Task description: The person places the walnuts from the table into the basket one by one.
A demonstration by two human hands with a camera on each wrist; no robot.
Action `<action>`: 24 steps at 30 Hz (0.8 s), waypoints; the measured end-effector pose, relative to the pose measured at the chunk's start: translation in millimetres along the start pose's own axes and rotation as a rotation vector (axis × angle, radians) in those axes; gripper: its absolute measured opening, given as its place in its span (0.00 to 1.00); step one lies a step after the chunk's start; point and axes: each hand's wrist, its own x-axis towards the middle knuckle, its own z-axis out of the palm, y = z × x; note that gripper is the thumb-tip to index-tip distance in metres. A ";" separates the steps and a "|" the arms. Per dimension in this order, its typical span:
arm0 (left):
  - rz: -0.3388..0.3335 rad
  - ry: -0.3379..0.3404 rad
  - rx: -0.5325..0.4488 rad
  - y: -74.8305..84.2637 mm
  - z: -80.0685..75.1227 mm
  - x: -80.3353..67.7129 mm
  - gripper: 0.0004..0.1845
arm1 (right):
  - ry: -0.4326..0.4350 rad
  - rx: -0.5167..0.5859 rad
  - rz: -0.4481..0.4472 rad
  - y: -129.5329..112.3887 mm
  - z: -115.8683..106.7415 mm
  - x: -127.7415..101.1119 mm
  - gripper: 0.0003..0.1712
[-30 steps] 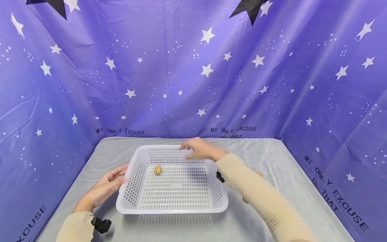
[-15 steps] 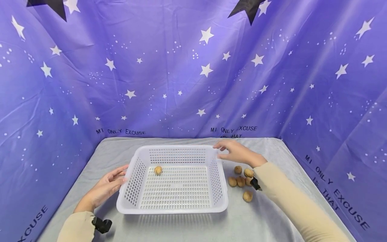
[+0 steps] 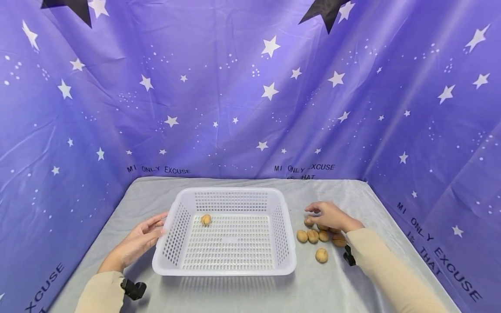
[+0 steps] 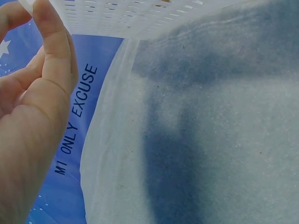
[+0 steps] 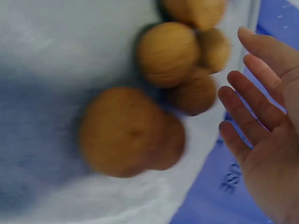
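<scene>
- Step in hand, as I judge it: moving walnuts from the cloth into the basket (image 3: 225, 271). Your right hand (image 3: 330, 216) is over the pile and has not picked one up.
- Right hand: fingers straight and loosely spread, holding nothing. The wrist view shows the open palm (image 5: 268, 140) just beside the nuts, not touching them.
- Left hand (image 3: 141, 237): fingers relaxed and resting against the basket's left wall. The wrist view shows a fingertip (image 4: 46, 18) at the rim; nothing is gripped.
- Next move, as a judgement: lower your fingertips onto one nut at the near edge of the pile (image 3: 312, 235), pinch it alone, and carry it over the right wall. The nuts are round and lie touching, so a careless grab may roll the neighbours.
- Basket: one, white, perforated, in the middle of the table (image 3: 250, 295), well apart from the backdrop (image 3: 250, 87).
- Walnut in the basket (image 3: 205, 219): one, near the far-left corner.
- Walnuts on the cloth: at least six in sight. Five sit clustered just right of the basket, partly under your hand, so there may be more. One lone nut (image 3: 322, 255) lies nearer you.
- Wrist cameras: two, one black mount at each sleeve (image 3: 134, 289).
</scene>
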 end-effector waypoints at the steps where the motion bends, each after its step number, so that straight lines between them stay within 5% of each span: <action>1: -0.001 -0.001 -0.002 -0.1 -0.3 0.0 0.33 | -0.004 0.022 0.015 4.0 2.8 -1.0 0.24; 14: -0.009 0.007 -0.026 -0.6 0.7 2.2 0.34 | -0.010 0.065 0.104 13.7 9.5 -2.1 0.21; 24: 0.003 0.001 -0.031 -1.8 0.3 1.4 0.33 | 0.023 0.014 -0.025 -7.1 -18.6 3.1 0.22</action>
